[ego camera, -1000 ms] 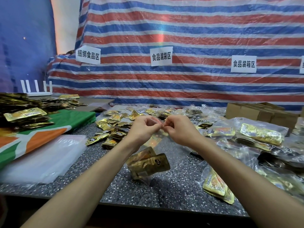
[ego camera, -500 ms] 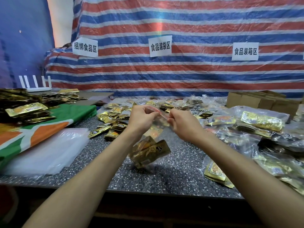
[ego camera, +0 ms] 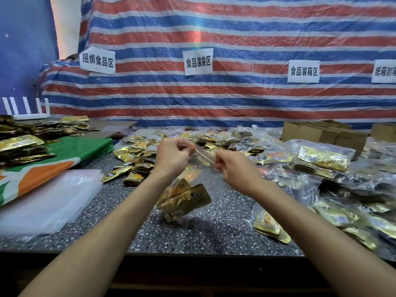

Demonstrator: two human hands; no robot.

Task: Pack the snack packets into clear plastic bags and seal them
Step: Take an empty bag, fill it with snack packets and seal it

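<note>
Clear bag (ego camera: 194,176) | left hand (ego camera: 171,156), right hand (ego camera: 233,168) pinch top edge | seal state unclear

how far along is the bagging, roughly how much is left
Done: a heap of filled bags lies on the right. In hand: the left hand and right hand pinch the top strip of a clear bag holding gold packets, apparently sealing it. Left: many loose packets beyond the hands and a stack of empty bags on the left.
</note>
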